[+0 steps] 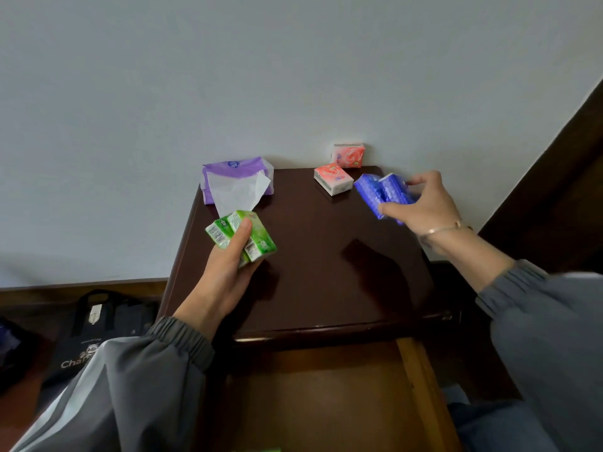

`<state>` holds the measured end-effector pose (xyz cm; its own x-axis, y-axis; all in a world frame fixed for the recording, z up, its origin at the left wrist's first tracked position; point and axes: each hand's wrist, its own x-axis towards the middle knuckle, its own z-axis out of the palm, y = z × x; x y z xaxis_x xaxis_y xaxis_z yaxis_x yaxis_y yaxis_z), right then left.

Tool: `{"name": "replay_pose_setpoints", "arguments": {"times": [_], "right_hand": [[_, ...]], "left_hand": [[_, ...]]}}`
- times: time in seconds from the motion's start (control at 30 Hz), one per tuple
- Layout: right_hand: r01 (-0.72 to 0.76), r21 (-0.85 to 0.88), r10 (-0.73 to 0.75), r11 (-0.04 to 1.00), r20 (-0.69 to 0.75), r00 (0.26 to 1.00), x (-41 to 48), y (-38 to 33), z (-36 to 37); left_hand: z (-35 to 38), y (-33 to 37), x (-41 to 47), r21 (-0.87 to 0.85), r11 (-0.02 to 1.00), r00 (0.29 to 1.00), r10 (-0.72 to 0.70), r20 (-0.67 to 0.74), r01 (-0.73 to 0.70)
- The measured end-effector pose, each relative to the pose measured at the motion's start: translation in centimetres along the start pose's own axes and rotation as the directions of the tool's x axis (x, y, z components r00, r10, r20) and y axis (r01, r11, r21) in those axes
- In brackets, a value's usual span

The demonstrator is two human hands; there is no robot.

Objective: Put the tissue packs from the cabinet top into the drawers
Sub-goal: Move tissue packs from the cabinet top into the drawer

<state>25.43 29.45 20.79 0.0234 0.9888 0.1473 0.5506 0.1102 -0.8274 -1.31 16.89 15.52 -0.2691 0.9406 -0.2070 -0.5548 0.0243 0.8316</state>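
Left hand [228, 265] clamps two green packs [243, 236]; right hand [424, 203] fingers pinch two blue packs [381, 194]. Light, soft, slippery film; grip broad faces.

The open drawer [326, 396] runs off the bottom edge, its front unseen; a green sliver [257, 449] (a pack, perhaps) is cut there. The dark bag [94, 334] has its lettering partly hidden by a sleeve [137, 380].

Head camera looks steeply down, close over the cabinet top [326, 256] (edges apparently wide-angle warped)
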Motion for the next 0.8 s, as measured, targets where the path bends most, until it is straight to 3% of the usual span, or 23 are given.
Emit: {"name": "replay_pose_setpoints", "arguments": {"times": [0.13, 0.23, 0.3, 0.53, 0.7, 0.8], "right_hand": [[-0.001, 0.113, -0.029, 0.994, 0.266, 0.964, -11.2, 0.7, -2.7], [-0.074, 0.017, 0.054, 0.997, 0.523, 0.850, -19.2, 2.2, -2.4], [-0.098, -0.084, 0.129, 0.992, 0.612, 0.780, -22.7, 3.4, -1.1], [0.022, -0.423, 0.284, 0.906, 0.646, 0.708, -27.2, 6.1, 5.6], [0.089, -0.485, 0.360, 0.870, 0.748, 0.557, -27.8, 6.2, 7.1], [0.072, -0.496, 0.386, 0.866, 0.752, 0.534, -26.5, 6.1, 6.4]], "left_hand": [[-0.5, -0.1, -7.0, 0.060, 0.998, 0.996, -0.038, 0.081, 0.033], [-1.6, -0.5, -12.4, 0.156, 0.986, 0.992, -0.073, 0.101, 0.056], [-2.5, -1.1, -15.5, 0.213, 0.974, 0.995, -0.092, 0.036, 0.082], [-5.0, -4.6, -20.9, 0.250, 0.952, 0.964, -0.117, -0.238, 0.177], [-5.3, -6.5, -21.3, 0.245, 0.951, 0.949, -0.110, -0.296, 0.186], [-6.1, -7.3, -21.2, 0.233, 0.952, 0.939, -0.118, -0.322, 0.200]]}}
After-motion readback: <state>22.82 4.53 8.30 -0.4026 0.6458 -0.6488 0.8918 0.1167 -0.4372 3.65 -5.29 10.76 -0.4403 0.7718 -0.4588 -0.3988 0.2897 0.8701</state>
